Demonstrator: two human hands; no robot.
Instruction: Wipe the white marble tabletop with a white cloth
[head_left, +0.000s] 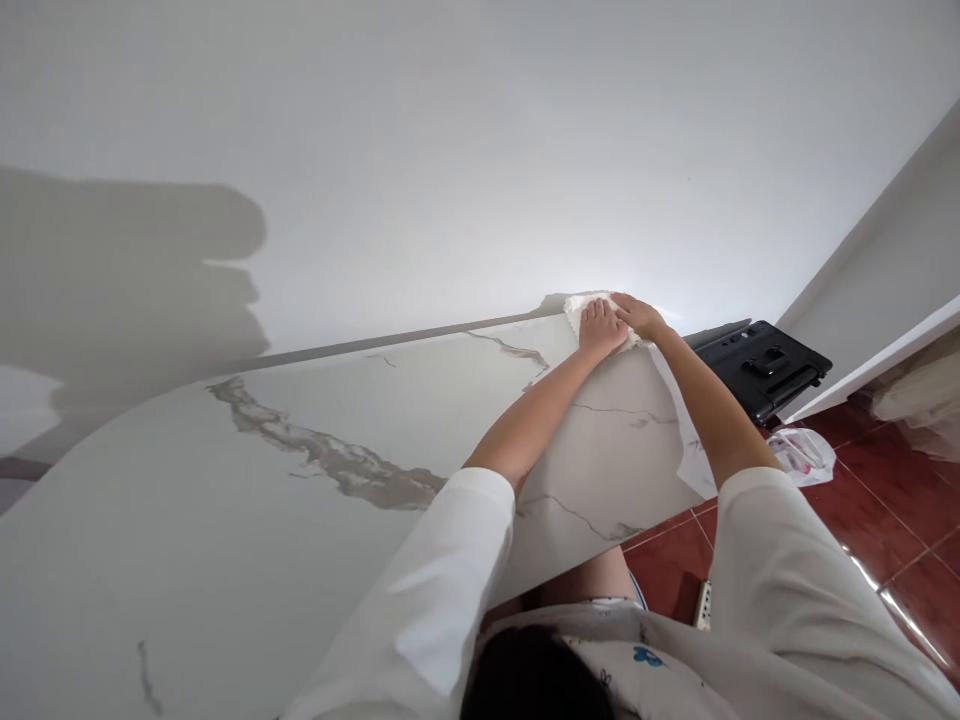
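A white cloth (574,312) lies bunched at the far right corner of a white, marble-patterned tabletop (360,560), close to the wall. Pressed onto it is my left hand (602,328), its fingers bent over the fabric. My right hand (639,316) grips the cloth's right side, with its fingers reaching toward my left hand. The two hands touch or nearly touch; part of the cloth is hidden beneath them. Grey-brown veins run across the tabletop.
A pale wall (480,150) rises along the table's far edge. To the right are a black case with a handle (780,365) and a clear plastic bag (810,455) by the red tiled floor (877,500). A power strip (703,606) lies on the floor below.
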